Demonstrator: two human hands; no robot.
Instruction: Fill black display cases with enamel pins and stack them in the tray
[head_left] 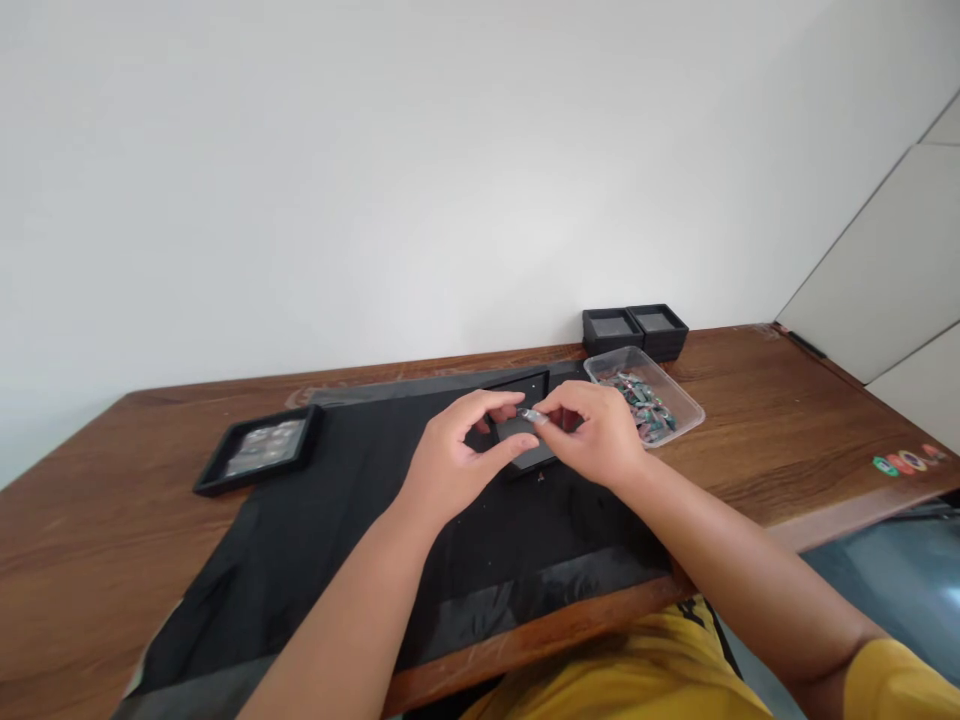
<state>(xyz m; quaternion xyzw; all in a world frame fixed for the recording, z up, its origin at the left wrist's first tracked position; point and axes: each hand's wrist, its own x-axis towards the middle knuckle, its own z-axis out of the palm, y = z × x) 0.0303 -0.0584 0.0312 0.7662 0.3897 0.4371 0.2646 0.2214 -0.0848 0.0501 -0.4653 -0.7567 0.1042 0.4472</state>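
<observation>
My right hand (pixel 592 430) pinches a small silvery piece (pixel 534 416) between thumb and fingertips. Just left of it, my left hand (pixel 454 450) has its thumb and fingers apart, with the fingertips close to the piece. Whether they touch it I cannot tell. Below both hands lies a black tray (pixel 536 458) with a grey floor, partly hidden by them. To the right, a clear plastic container (pixel 681 393) holds many small shiny, multicoloured pieces (pixel 646 405); my right hand and wrist overlap its near left side.
A black mat (pixel 337 540) covers part of the brown wooden table (pixel 757 400). At the left stands a black tray (pixel 311 440) with several silvery pieces (pixel 264 447) in it. Two stacks of black trays (pixel 613 342) stand by the wall. Round stickers (pixel 907 461) mark the right side.
</observation>
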